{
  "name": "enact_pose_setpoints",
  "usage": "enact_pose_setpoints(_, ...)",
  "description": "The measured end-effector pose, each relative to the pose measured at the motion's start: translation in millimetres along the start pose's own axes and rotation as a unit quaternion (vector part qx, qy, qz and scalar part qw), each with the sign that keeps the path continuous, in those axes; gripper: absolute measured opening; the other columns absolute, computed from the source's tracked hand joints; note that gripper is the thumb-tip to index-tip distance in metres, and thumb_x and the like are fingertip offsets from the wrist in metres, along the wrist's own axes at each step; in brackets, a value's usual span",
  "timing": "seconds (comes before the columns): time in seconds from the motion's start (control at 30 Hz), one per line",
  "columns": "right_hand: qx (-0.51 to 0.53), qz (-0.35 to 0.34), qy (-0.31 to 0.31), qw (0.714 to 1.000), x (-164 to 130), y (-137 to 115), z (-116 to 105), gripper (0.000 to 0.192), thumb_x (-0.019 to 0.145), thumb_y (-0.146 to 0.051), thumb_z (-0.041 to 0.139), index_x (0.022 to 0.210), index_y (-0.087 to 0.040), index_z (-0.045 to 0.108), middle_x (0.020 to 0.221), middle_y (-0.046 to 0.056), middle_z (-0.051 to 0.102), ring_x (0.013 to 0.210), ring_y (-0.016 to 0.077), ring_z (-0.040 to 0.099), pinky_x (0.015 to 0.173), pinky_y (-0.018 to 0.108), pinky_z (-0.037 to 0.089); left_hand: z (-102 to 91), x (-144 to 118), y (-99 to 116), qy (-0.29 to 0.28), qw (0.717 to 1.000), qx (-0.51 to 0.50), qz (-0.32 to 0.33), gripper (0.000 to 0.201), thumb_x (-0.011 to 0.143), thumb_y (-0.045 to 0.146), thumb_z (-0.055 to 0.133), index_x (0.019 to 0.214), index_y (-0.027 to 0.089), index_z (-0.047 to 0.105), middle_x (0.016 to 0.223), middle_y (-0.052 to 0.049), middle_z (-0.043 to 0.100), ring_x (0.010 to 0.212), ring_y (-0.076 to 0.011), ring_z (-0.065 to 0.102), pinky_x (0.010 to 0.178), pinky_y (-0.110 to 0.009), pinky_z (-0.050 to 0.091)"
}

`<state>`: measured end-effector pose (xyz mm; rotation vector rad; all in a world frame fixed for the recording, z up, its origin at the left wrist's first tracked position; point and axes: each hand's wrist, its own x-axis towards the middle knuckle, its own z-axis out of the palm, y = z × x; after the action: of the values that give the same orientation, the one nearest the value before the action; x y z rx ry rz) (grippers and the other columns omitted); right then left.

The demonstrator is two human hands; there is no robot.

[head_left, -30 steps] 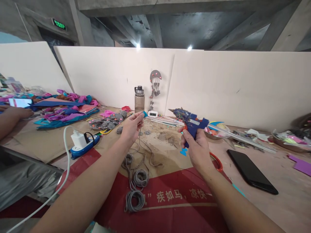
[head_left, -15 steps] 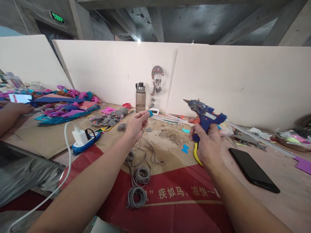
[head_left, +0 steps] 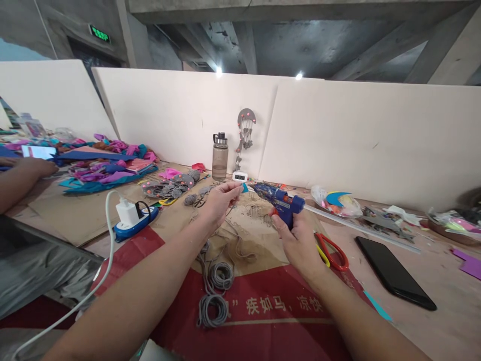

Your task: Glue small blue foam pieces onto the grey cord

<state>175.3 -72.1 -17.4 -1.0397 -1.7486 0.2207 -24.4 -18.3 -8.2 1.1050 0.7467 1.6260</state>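
Note:
My left hand (head_left: 222,204) pinches a small blue-teal piece (head_left: 245,187) between thumb and fingertips. In my right hand (head_left: 298,240) is a blue hot glue gun (head_left: 281,201), gripped by its handle. Its nozzle points left, close to the blue piece; whether they touch I cannot tell. Grey cord (head_left: 221,276) lies below my hands in loose strands and coils. Scissors with red and yellow handles (head_left: 341,254) show beside my right wrist, their blades hidden.
A black phone (head_left: 394,273) lies at the right. Behind my hands stand a water bottle (head_left: 220,161), a small clock (head_left: 239,176) and a grey moon-shaped hanging ornament (head_left: 246,118). A blue power strip (head_left: 136,223) with a white cable sits left. Another person's hand (head_left: 35,169) is at far left.
My right hand has brought the glue gun left and down, so its nozzle is near the blue piece. The scissors' red handle has come into view. My left hand keeps its pinch.

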Motion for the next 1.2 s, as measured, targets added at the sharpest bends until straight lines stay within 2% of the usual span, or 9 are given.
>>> enact_pose_setpoints(0.1,-0.039,-0.008,-0.006,0.999,-1.1,2.9,0.5,0.032,0.091,-0.045,0.048,0.105,-0.019,0.061,0.098,0.010,0.069,0.086,0.0247,0.061,0.075,0.038,0.047,1.5,-0.6,-2.6,-0.014,1.000,-0.002,0.001,0.028,0.061,0.032,0.082,0.076,0.012,0.069,0.063,0.001,0.056,0.053,-0.0052,0.045,0.050,-0.020,0.031)
enact_pose_setpoints(0.4,-0.086,-0.032,-0.002,0.996,-2.2,9.2,2.4,0.037,0.092,-0.046,0.046,0.113,-0.018,0.058,0.106,0.013,0.068,0.095,0.0282,0.061,0.082,0.043,0.047,3.6,-1.8,-2.8,-0.015,1.000,0.005,0.001,0.029,0.059,0.033,0.083,0.072,0.012,0.068,0.061,0.001,0.055,0.052,-0.0049,0.043,0.049,-0.020,0.029)
enact_pose_setpoints(0.83,-0.101,-0.061,-0.005,0.993,-1.7,6.2,2.7,0.041,0.093,-0.046,0.044,0.120,-0.018,0.057,0.111,0.014,0.066,0.103,0.0303,0.059,0.088,0.046,0.046,4.2,-3.7,-4.8,-0.025,0.997,0.071,0.033,0.026,0.066,0.037,0.078,0.073,0.014,0.069,0.059,0.001,0.056,0.053,-0.0068,0.043,0.052,-0.023,0.031)
enact_pose_setpoints(1.2,-0.098,-0.047,-0.009,0.994,-2.5,6.4,2.2,0.040,0.093,-0.045,0.045,0.120,-0.018,0.056,0.115,0.014,0.065,0.106,0.0308,0.058,0.091,0.048,0.044,4.7,-4.7,-4.5,-0.016,0.995,0.089,0.052,0.026,0.066,0.038,0.077,0.073,0.015,0.069,0.059,0.002,0.056,0.054,-0.0071,0.042,0.054,-0.023,0.032)
